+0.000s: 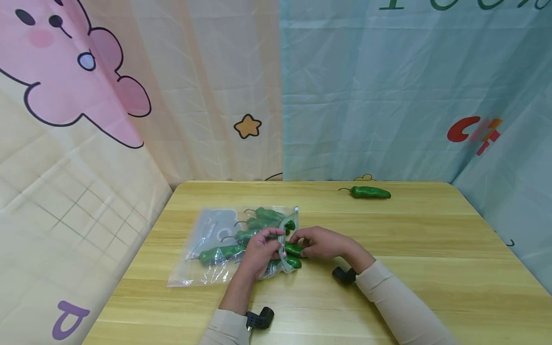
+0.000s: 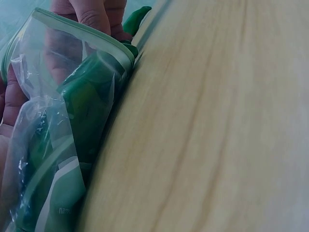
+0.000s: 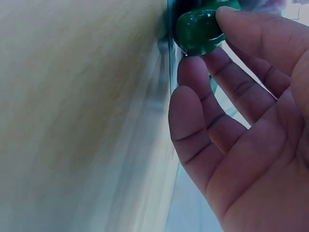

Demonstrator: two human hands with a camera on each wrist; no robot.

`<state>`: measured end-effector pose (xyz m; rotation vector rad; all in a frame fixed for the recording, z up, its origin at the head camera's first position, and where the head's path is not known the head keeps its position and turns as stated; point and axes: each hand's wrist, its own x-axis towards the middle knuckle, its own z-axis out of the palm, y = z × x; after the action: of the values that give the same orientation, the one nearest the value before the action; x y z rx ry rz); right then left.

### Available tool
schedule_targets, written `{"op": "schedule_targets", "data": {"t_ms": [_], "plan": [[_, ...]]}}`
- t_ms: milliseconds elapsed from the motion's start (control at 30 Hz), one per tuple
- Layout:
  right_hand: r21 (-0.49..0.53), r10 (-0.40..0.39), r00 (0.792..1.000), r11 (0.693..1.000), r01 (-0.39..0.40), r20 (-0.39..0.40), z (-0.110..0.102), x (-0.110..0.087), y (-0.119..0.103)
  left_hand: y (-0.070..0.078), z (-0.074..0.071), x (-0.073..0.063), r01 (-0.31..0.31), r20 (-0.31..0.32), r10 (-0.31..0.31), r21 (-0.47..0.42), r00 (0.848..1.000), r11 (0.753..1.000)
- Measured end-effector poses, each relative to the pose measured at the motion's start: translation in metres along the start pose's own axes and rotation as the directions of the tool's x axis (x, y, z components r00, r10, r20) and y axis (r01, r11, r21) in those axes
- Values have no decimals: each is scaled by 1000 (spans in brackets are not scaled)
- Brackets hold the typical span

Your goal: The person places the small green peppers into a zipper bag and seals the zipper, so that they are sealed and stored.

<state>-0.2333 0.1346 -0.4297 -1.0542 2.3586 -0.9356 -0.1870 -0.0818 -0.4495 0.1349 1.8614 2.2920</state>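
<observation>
A clear zip bag [image 1: 183, 273] lies on the table with its mouth to the right, and several green peppers [image 1: 220, 254] show inside. My left hand [image 1: 258, 256] pinches the bag's rim [image 2: 87, 29] at the mouth and holds it up. With thumb and fingers, my right hand [image 1: 321, 243] grips the blunt end of a green pepper [image 3: 198, 33] at the opening; the rest of that pepper lies within the bag. Another pepper tip [image 1: 294, 262] pokes out just below it.
One loose green pepper [image 1: 370, 192] lies near the back edge of the wooden table [image 1: 409, 230]. Printed curtains [image 1: 215, 86] hang behind and beside the table. A small black camera is strapped to each wrist.
</observation>
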Motion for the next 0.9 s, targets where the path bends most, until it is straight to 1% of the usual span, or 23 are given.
{"op": "schedule_targets", "data": {"t_ms": [400, 767, 900], "plan": [[-12, -11, 1000, 1000, 11, 14, 2, 8, -1, 0, -1, 0, -4, 5, 4, -8, 1000, 1000], [-7, -20, 1000, 1000, 20, -8, 3, 11, 1, 1, -1, 0, 8, 1, -8, 3, 1000, 1000], [-9, -10, 1000, 1000, 10, -12, 4, 13, 1, 1, 0, 0, 9, -2, -9, 2, 1000, 1000]]}}
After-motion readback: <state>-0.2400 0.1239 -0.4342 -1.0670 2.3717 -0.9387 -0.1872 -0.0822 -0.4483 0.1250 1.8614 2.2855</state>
